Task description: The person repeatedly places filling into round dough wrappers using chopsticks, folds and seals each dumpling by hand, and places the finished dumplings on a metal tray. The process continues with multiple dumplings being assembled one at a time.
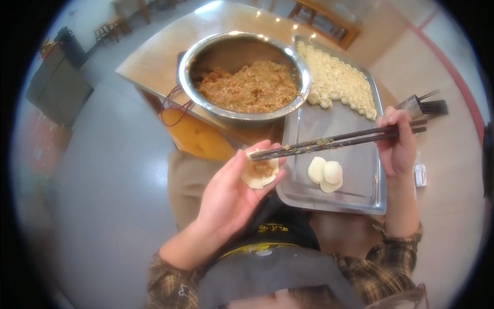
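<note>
My left hand (229, 198) cradles a round dough wrapper (254, 181) with brown filling (262, 169) in its middle. My right hand (396, 144) grips dark chopsticks (339, 142), flecked with filling, whose tips rest at the filling in the wrapper. A large steel bowl (229, 110) of minced filling (244, 85) stands ahead of my left hand. Beside it, a steel tray (301, 194) carries rows of shaped dumplings (337, 80) at its far part and a few pale wrappers (332, 172) at its near part.
The table (144, 62) extends behind the bowl. A cylinder holding utensils (411, 108) and a small white item (420, 176) lie right of the tray. A thin red cord (170, 123) loops left of the bowl. Wooden stools (108, 33) and a dark cabinet (54, 92) stand farther off on the floor.
</note>
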Demonstrator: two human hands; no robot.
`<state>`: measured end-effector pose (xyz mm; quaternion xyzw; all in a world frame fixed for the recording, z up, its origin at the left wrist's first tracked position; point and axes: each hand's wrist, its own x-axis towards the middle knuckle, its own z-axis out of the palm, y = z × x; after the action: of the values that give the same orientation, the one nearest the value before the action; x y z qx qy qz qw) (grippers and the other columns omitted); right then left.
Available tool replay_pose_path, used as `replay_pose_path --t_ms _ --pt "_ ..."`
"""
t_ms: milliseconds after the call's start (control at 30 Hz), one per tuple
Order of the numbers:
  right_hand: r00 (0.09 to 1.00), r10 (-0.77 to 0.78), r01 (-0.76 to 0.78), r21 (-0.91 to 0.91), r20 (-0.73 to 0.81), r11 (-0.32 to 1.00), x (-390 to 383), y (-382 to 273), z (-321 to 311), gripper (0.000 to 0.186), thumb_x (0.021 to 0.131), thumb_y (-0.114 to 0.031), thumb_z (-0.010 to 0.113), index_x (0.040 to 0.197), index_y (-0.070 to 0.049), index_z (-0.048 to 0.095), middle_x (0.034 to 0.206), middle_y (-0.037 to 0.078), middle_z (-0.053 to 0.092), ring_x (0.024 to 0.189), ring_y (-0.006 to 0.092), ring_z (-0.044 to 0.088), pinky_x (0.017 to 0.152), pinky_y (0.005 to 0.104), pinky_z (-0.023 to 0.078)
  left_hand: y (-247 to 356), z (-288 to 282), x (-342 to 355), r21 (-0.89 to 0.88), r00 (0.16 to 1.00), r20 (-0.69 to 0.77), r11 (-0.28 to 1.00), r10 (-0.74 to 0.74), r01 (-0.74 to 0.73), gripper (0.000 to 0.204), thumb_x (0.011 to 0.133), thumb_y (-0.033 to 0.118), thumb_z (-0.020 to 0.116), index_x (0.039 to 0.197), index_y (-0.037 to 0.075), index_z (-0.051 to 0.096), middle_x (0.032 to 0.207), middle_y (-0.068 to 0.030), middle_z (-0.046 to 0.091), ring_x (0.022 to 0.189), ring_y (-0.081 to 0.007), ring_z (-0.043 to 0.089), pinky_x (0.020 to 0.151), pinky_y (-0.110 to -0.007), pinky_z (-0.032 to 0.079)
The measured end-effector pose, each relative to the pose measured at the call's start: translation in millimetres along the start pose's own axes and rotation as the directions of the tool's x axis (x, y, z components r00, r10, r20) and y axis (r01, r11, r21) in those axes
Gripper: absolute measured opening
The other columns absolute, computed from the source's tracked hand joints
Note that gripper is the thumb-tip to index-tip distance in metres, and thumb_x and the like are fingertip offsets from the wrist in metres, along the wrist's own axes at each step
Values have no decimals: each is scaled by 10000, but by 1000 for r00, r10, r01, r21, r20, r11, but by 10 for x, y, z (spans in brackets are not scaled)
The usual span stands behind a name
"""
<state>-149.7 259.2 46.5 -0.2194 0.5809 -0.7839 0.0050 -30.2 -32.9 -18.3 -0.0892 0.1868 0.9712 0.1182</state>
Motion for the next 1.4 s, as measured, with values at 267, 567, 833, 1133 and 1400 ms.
replay_pose_path --t_ms 267,567,833,1133,1400 --pt "998 13 -11 -33 63 999 46 -55 -181 300 1023 -261 522 838 -26 542 816 69 529 729 179 548 595 284 474 -79 -34 27 53 999 29 998 -28 27 473 1071 270 362 1401 -69 378 1445 -241 423 1294 -341 480 1105 -464 420" --pt "995 42 -40 -25 88 999 218 -31 -144 311 1020 -243 530 795 -29 546 777 57 516 716 166 526 594 279 444 -119 -4 26 35 997 8 996 -82 82 451 1076 245 350 1353 -102 420 1380 -239 496 1228 -304 540 1072 -452 471" --pt "985 16 -11 -30 175 999 312 -77 -60 306 1015 -234 533 808 -11 570 777 74 527 726 180 550 612 294 485 -155 -53 39 71 1000 6 997 -5 5 448 1074 248 365 1347 -100 436 1359 -222 505 1241 -303 529 1090 -445 443" --pt "985 -72 62 -70 -154 996 886 -46 -50 254 974 -224 606 861 0 645 918 88 626 829 179 631 664 328 572 -142 -78 9 64 998 -3 996 56 -56 469 1071 257 367 1413 -63 356 1434 -216 430 1306 -337 471 1094 -442 442" --pt "958 266 -285 -497 -111 819 794 499 505 309 900 -292 703 967 7 658 1100 97 647 942 175 647 806 297 561 -219 -15 -130 -16 996 92 1000 6 -4 694 1031 462 392 1462 -68 269 1512 -241 329 1400 -348 360 1168 -482 306"
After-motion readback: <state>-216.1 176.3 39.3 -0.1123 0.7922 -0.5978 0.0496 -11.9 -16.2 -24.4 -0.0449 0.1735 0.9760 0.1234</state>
